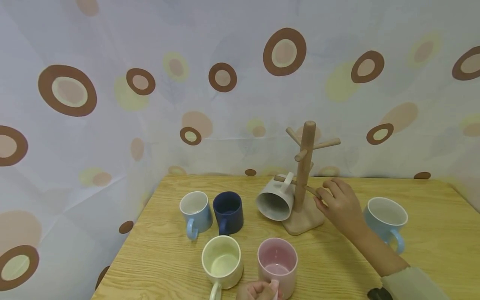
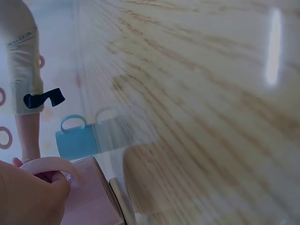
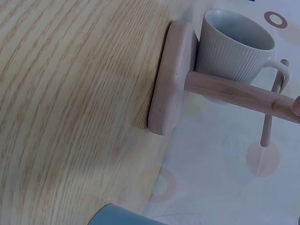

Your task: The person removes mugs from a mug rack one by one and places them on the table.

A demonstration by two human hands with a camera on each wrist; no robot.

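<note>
My left hand grips the handle of a pink mug, which stands upright at the table's front. In the left wrist view, fingers curl through that pink handle. Farther back stands a wooden mug tree with several pegs. My right hand pinches the end of a lower peg on its right side. From another lower peg, on the left, a white ribbed mug hangs by its handle, tilted mouth toward me. Only a fingertip shows at the edge of the right wrist view, beside the post.
Left of the tree stand a light blue mug and a dark blue mug. A pale yellow mug is beside the pink one. Another light blue mug stands beyond my right forearm. Patterned cloth hangs behind the wooden table.
</note>
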